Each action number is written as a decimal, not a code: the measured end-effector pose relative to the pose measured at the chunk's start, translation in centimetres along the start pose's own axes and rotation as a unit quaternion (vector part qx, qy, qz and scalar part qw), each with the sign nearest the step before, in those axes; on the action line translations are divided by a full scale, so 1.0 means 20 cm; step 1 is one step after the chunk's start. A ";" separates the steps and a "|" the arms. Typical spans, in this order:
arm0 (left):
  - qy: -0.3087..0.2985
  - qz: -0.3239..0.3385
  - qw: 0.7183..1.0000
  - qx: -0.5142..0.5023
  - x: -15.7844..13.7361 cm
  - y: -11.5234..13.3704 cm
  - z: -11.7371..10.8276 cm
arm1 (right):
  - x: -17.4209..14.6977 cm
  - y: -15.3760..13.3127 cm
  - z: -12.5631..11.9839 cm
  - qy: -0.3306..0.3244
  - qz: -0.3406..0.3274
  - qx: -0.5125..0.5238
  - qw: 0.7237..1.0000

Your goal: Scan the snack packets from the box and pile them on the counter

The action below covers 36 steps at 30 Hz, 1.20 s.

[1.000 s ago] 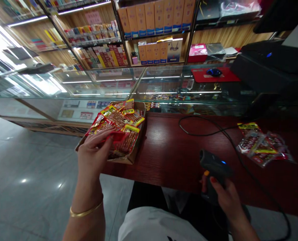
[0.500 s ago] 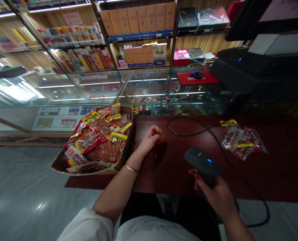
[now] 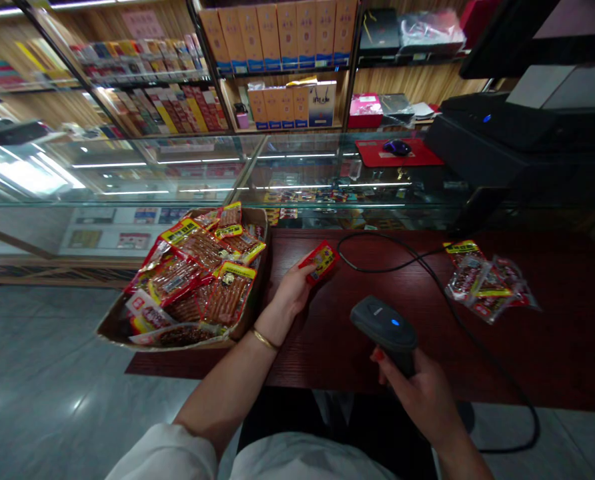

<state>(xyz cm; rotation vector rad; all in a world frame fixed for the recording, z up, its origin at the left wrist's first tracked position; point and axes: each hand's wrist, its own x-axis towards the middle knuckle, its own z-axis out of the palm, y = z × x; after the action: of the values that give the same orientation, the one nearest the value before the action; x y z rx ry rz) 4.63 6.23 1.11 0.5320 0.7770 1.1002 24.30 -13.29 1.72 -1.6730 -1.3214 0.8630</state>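
Note:
My left hand (image 3: pixel 292 291) is closed on a small red snack packet (image 3: pixel 320 261), held above the dark red tabletop (image 3: pixel 347 293) with its printed face showing. My right hand (image 3: pixel 420 387) is wrapped round the handle of a dark grey barcode scanner (image 3: pixel 385 325), which has a blue light on top. The scanner's head points left, toward the packet but apart from it. Left of my left hand stands a cardboard box (image 3: pixel 257 300) heaped with red and yellow snack packets (image 3: pixel 230 290). Several more packets (image 3: pixel 492 280) lie in a pile on the right.
A black cable (image 3: pixel 427 260) loops over the table and hangs off its front edge at right. Behind runs a glass display counter (image 3: pixel 297 170) bearing a red mouse pad (image 3: pixel 427 157) and a mouse (image 3: pixel 396 147). Dark register equipment (image 3: pixel 517 153) stands at the back right.
The red packet has been turned so its flat face shows, where before it was mostly hidden by my left hand. My right hand and the scanner have moved a little left.

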 end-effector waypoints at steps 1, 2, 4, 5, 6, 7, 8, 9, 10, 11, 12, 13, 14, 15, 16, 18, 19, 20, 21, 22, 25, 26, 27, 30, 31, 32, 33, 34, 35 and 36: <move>0.005 0.005 1.000 0.005 0.00 0.00 0.01 | 0.00 0.00 0.00 0.002 0.000 0.001 1.000; 0.009 0.008 1.000 0.019 -0.01 -0.01 0.01 | 0.00 0.00 0.00 0.004 0.000 0.001 1.000; 0.009 0.007 0.999 0.051 -0.02 -0.01 0.02 | 0.01 0.01 0.00 0.006 -0.006 0.001 1.000; 0.002 0.004 0.998 0.062 -0.03 0.00 0.02 | 0.01 0.01 -0.01 0.010 -0.008 0.001 1.000; -0.006 -0.002 0.998 0.070 -0.03 0.00 0.02 | 0.01 0.01 -0.01 0.016 -0.009 -0.001 1.000; -0.013 -0.007 0.997 0.071 -0.04 0.01 0.01 | 0.01 0.02 -0.01 0.020 -0.011 -0.002 1.000; -0.018 -0.012 0.997 0.068 -0.04 0.02 0.01 | 0.01 0.02 -0.02 0.022 -0.010 -0.003 1.000; -0.019 -0.013 0.998 0.063 -0.04 0.02 0.01 | 0.01 0.02 -0.02 0.024 -0.009 -0.005 1.000; -0.016 -0.015 0.998 0.058 -0.04 0.02 0.00 | 0.01 0.02 -0.02 0.023 -0.007 -0.007 1.000; -0.008 -0.012 0.998 0.056 -0.04 0.02 0.00 | 0.00 0.02 -0.02 0.019 -0.006 -0.009 1.000; 0.004 -0.007 0.998 0.059 -0.03 0.02 0.00 | 0.00 0.02 -0.02 0.018 -0.005 -0.013 1.000; 0.018 0.004 0.998 0.066 -0.03 0.02 0.00 | 0.00 0.01 -0.01 0.022 -0.004 -0.019 1.000; 0.032 0.018 0.997 0.073 -0.03 0.01 0.00 | 0.00 0.01 -0.01 0.028 -0.004 -0.027 0.999; 0.044 0.033 0.995 0.077 -0.02 0.01 0.00 | -0.01 0.01 -0.01 0.030 -0.003 -0.034 0.999; 0.049 0.045 0.995 0.078 -0.02 0.01 0.00 | -0.01 0.01 -0.01 0.032 -0.003 -0.041 0.999; 0.046 0.049 0.995 0.070 -0.01 0.00 0.00 | -0.01 0.01 -0.01 0.031 -0.004 -0.049 0.998; 0.040 0.044 0.996 0.062 -0.01 0.00 0.00 | -0.01 0.01 -0.01 0.028 -0.005 -0.050 0.998; 0.032 0.035 0.997 0.053 -0.01 0.00 0.00 | -0.01 0.01 -0.01 0.027 -0.005 -0.049 0.998; 0.025 0.027 0.998 0.043 -0.02 0.00 0.00 | -0.01 0.01 -0.01 0.028 -0.005 -0.049 0.998; 0.021 0.021 0.999 0.034 -0.02 0.00 0.00 | -0.01 0.02 -0.01 0.029 -0.006 -0.048 0.998; 0.010 0.008 1.000 0.013 -0.03 -0.01 0.01 | -0.01 0.01 -0.01 0.033 -0.011 -0.042 0.999; 0.005 0.006 1.000 0.007 -0.03 -0.01 0.01 | -0.01 0.00 -0.01 0.034 -0.013 -0.041 0.998; -0.001 0.005 1.000 0.001 -0.04 -0.02 0.02 | -0.01 0.00 -0.01 0.034 -0.014 -0.041 0.999; -0.014 0.001 1.000 -0.012 -0.03 -0.04 0.02 | 0.00 -0.01 -0.01 0.033 -0.014 -0.045 0.998; -0.010 0.000 1.000 -0.013 -0.03 -0.04 0.03 | 0.00 -0.01 -0.01 0.033 -0.013 -0.046 0.998; -0.005 -0.001 1.000 -0.014 -0.03 -0.04 0.03 | 0.00 -0.01 -0.01 0.033 -0.011 -0.048 0.998; 0.002 -0.001 1.000 -0.015 -0.02 -0.05 0.03 | 0.00 -0.01 -0.01 0.034 -0.010 -0.049 0.998; 0.009 -0.001 1.000 -0.016 -0.02 -0.05 0.03 | 0.00 -0.01 -0.01 0.036 -0.010 -0.051 0.998; 0.015 -0.001 1.000 -0.019 -0.02 -0.05 0.03 | 0.00 -0.01 -0.01 0.037 -0.009 -0.053 0.998; 0.020 0.000 1.000 -0.022 -0.02 -0.05 0.03 | 0.00 0.00 -0.01 0.039 -0.008 -0.054 0.998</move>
<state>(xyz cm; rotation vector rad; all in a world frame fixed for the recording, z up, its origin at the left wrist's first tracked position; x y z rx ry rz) 5.63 5.48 0.78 0.4749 0.7851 1.1288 24.48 -13.43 1.91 -1.7601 -1.3463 0.7207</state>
